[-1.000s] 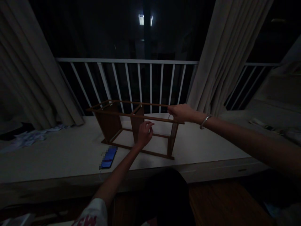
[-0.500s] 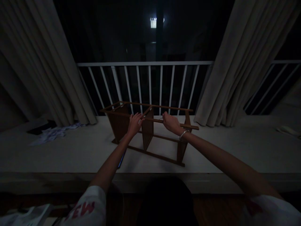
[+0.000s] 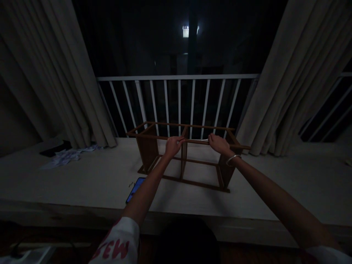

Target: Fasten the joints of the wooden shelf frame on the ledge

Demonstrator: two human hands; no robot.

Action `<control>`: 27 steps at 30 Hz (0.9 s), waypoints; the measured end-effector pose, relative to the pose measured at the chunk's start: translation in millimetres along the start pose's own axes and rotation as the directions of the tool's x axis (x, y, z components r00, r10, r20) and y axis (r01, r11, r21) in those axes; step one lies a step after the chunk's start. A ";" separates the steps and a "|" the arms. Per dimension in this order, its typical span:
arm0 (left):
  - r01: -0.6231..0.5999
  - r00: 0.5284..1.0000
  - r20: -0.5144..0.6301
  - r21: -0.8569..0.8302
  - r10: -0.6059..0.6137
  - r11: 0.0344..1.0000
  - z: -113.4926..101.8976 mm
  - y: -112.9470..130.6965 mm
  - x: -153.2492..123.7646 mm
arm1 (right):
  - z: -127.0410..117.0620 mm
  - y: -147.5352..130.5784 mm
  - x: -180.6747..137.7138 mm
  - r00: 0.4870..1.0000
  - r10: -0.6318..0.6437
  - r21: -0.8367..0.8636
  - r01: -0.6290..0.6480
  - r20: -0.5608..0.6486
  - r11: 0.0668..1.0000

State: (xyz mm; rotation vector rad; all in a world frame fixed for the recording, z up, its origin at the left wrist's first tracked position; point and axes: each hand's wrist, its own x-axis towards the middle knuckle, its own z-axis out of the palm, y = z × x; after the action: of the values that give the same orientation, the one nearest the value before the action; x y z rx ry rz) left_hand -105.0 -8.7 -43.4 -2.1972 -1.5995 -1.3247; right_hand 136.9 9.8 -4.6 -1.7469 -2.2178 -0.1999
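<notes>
A brown wooden shelf frame [image 3: 184, 161] lies on its side on the pale ledge. My left hand [image 3: 173, 146] is closed round its near upper rail, close to the middle panel. Farther right, my right hand [image 3: 218, 143] is in a fist over the same rail. A thin, shiny metal rod [image 3: 205, 139] sticks out of that fist to the left, along the rail; its exact kind is too small to tell. Left of my left forearm, a phone [image 3: 135, 190] with a lit blue screen lies on the ledge, with several small dark pieces [image 3: 132, 184] beside it.
White railings [image 3: 178, 77] stand behind the shelf, before a dark window. Beige curtains [image 3: 275, 84] hang on both sides. Crumpled papers [image 3: 64, 157] and a dark flat object [image 3: 55, 148] lie at the ledge's left. The ledge's front edge [image 3: 242, 220] runs close to me.
My left hand has gone from resting with fingers spread to closing round the rail. The shelf sits squarer to me. More of the phone shows, and the view has shifted slightly.
</notes>
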 end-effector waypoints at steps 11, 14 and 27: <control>0.106 0.973 0.216 -0.087 -0.085 0.990 30.5 30.1 34.5 | 0.4 83.0 28.2 0.998 0.020 0.312 -0.038 0.058 0.949; 0.080 0.950 0.310 -0.145 -0.031 0.986 27.7 22.8 43.8 | -7.8 79.3 32.4 0.999 -0.051 0.530 0.045 -0.002 0.847; 0.162 0.842 0.533 -0.402 0.086 0.901 6.6 6.3 68.4 | 15.1 -28.3 69.8 0.920 -0.388 0.923 0.197 -0.057 0.331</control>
State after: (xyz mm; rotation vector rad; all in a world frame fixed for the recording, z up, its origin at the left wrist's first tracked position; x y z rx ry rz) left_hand -92.0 41.1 2.7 -3.0547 -1.6277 -1.2289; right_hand 92.7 71.7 6.1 -0.7040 -2.0159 1.0057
